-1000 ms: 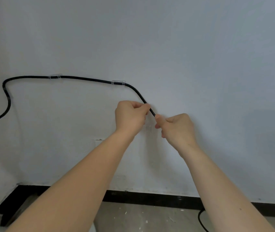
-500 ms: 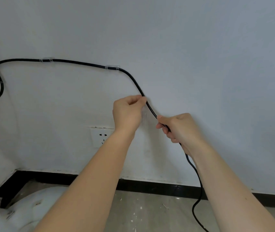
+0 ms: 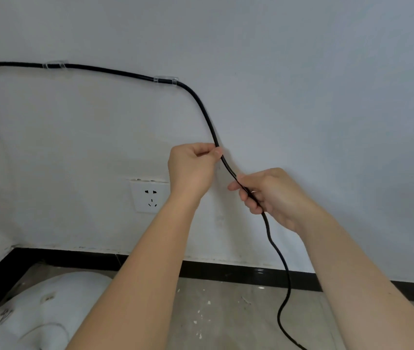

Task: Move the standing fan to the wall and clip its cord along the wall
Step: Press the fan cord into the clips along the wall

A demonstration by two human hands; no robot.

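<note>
A black cord (image 3: pixel 115 71) runs along a pale wall (image 3: pixel 301 84) from the left edge. It passes through a clear clip (image 3: pixel 55 64), then a second clear clip (image 3: pixel 165 80), before curving downward. Below it sits a white wall socket (image 3: pixel 150 197). The left hand (image 3: pixel 192 168) pinches the cord between thumb and fingertips, close to the wall. To its right and lower, the right hand (image 3: pixel 271 195) grips the cord with fingers curled round it, and the loose end trails to the floor. To do this well, the stretch between the hands probably needs to stay taut and flat against the wall, bending gently rather than kinking.
</note>
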